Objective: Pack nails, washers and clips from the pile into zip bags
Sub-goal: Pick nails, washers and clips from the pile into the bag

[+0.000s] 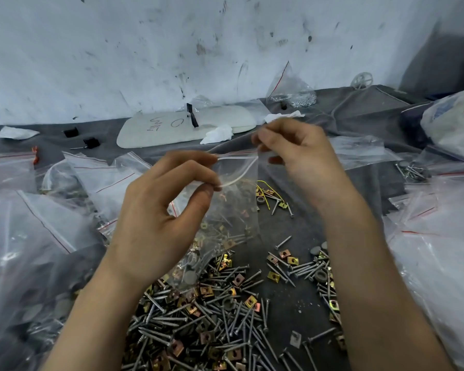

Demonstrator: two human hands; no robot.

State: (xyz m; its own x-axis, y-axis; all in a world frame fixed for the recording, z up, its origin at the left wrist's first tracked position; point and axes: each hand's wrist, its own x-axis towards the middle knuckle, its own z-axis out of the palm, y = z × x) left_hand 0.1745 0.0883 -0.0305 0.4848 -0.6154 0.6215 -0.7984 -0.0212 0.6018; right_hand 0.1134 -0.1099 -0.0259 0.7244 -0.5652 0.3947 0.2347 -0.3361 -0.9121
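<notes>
The white board by the wall bears a handwritten "O" and a scrawl I cannot read. Both hands are raised: the left hand pinches the top edge of a clear zip bag, and the right hand pinches its far corner. The bag hangs over the pile of nails, washers and clips on the counter, with filled bags crowding both sides.

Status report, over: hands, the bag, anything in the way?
Left hand pinching zip bag at its mouth, right hand pinching the other top corner. Mouth parted, bag hanging over the pile. Nothing in the way.
</notes>
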